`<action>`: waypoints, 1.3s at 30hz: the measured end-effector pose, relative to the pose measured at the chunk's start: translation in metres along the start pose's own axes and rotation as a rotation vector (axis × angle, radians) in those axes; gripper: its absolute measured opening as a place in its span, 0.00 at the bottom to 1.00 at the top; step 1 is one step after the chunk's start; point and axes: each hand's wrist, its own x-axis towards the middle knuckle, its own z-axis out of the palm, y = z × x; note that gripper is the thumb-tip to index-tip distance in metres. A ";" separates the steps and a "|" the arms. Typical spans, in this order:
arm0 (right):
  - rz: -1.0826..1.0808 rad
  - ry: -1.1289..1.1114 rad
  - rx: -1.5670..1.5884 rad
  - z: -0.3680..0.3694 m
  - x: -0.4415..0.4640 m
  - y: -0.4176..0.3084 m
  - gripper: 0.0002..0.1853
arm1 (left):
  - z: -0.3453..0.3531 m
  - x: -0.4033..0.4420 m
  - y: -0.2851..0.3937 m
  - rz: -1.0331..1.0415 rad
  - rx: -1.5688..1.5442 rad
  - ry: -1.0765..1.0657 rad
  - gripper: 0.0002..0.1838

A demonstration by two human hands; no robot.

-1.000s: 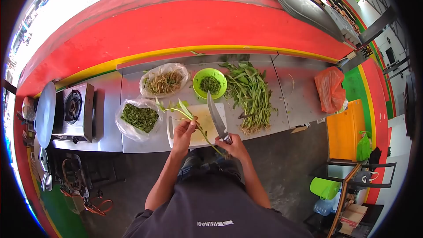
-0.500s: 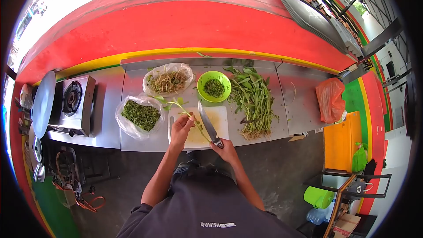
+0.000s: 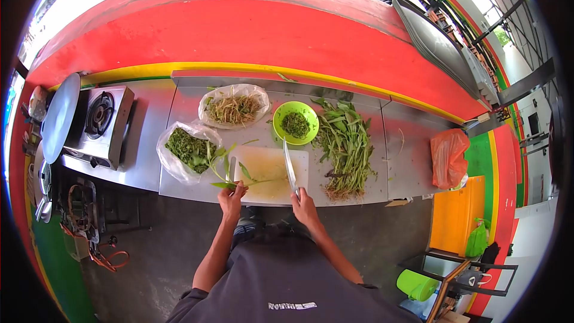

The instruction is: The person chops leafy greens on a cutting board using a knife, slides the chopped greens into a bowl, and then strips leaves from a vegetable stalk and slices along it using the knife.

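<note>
My left hand (image 3: 232, 200) pinches a leafy green stem (image 3: 227, 166) at the board's near left corner. Its leaves point up and left, and part of it reaches over the board. In my right hand (image 3: 305, 208) is a large kitchen knife (image 3: 290, 166), its blade pointing away from me above the right side of the white cutting board (image 3: 269, 158). Just beyond the board stands a lime-green bowl (image 3: 278, 121) with chopped greens (image 3: 295, 125) inside. A heap of long-stemmed leafy greens (image 3: 347, 143) lies right of the board, roots towards me.
Left of the board sits a plastic bag of chopped greens (image 3: 190, 149); behind it, another holds rooty stem ends (image 3: 233, 109). A gas stove (image 3: 110, 122) stands at far left on the steel counter (image 3: 143, 143). An orange plastic bag (image 3: 449, 158) is at the right end.
My left hand has come down and left with the stem, which is now turned differently. The knife has swung more upright in my right hand. The whole view has rotated a little.
</note>
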 end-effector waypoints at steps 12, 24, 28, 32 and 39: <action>-0.021 -0.070 -0.034 -0.002 -0.051 0.013 0.18 | -0.007 0.007 -0.015 -0.122 -0.210 0.137 0.20; -0.003 -0.060 -0.129 0.014 -0.051 0.026 0.19 | 0.027 -0.016 -0.009 0.597 0.918 -0.222 0.13; 0.038 -0.110 -0.161 0.010 -0.050 0.020 0.19 | 0.058 0.018 -0.017 0.823 1.140 -0.182 0.15; 0.077 -0.115 -0.194 0.004 -0.049 0.007 0.20 | 0.057 0.047 -0.025 0.775 1.183 -0.249 0.13; 0.079 -0.141 -0.196 0.007 -0.051 0.011 0.22 | 0.051 0.063 -0.027 0.792 1.088 -0.362 0.07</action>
